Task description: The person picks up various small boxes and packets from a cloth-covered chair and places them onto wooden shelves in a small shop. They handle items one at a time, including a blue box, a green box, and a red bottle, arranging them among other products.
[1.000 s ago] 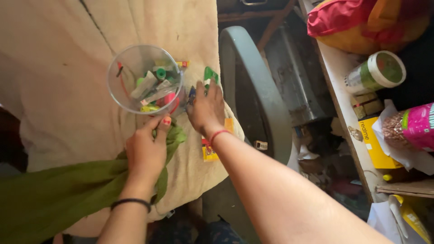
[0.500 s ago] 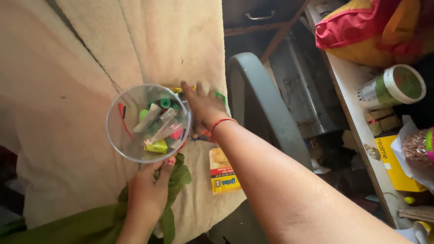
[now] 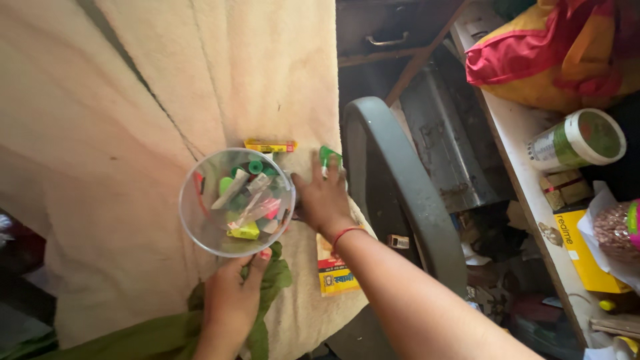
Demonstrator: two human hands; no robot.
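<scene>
My left hand (image 3: 232, 301) grips the near rim of a clear plastic cup (image 3: 200, 223) from below. Inside it lie several small coloured pieces (image 3: 248, 200), green, pink, yellow and white. My right hand (image 3: 323, 200) rests palm down on the cream cloth (image 3: 133, 100) just right of the cup, fingers spread. Its fingertips reach a small green piece (image 3: 328, 156) on the cloth. A thin yellow packet (image 3: 270, 146) lies beyond the cup. A flat yellow and red packet (image 3: 337, 275) lies under my right wrist.
A green cloth (image 3: 160, 337) is bunched under my left hand. A grey chair arm (image 3: 407, 193) curves along the cloth's right edge. Right of it stand a metal box (image 3: 443, 153) and a shelf (image 3: 513, 133) with a green-lidded jar (image 3: 577, 140), boxes and a colourful bag (image 3: 553, 50).
The view has shifted, so cup and hands sit lower and further right in the frame. The yellow and red packet under my right wrist shows more. My right hand stays beside the cup.
</scene>
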